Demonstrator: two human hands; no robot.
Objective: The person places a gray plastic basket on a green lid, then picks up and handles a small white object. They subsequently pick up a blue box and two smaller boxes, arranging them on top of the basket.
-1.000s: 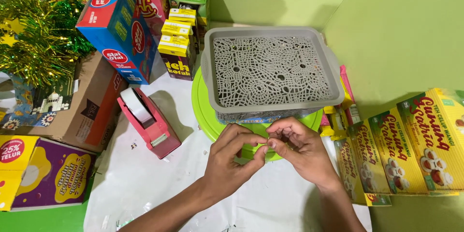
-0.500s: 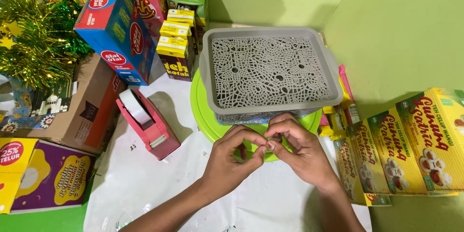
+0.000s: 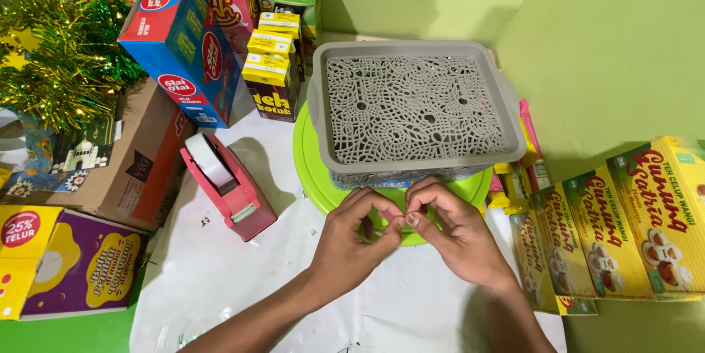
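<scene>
My left hand [image 3: 352, 239] and my right hand [image 3: 452, 232] meet fingertip to fingertip just in front of an upturned grey lattice basket [image 3: 319, 114]. Both pinch one tiny piece between thumbs and forefingers; it looks like clear tape but is too small to be sure. The basket rests on a round lime-green plate [image 3: 308, 169], and a blue package shows under its near edge. A pink tape dispenser [image 3: 228, 188] with a white roll stands to the left of my hands on a white sheet [image 3: 242, 279].
A blue carton [image 3: 183, 44] and a stack of small yellow boxes [image 3: 270, 77] stand behind the dispenser. Gold and green tinsel [image 3: 59, 52] and a purple-yellow box [image 3: 73, 265] lie at the left. Yellow tea boxes [image 3: 631, 221] line the right. Green walls close the back corner.
Both hands have edged slightly closer to the basket's near edge while the fingertips keep working the small piece. Nothing else has moved.
</scene>
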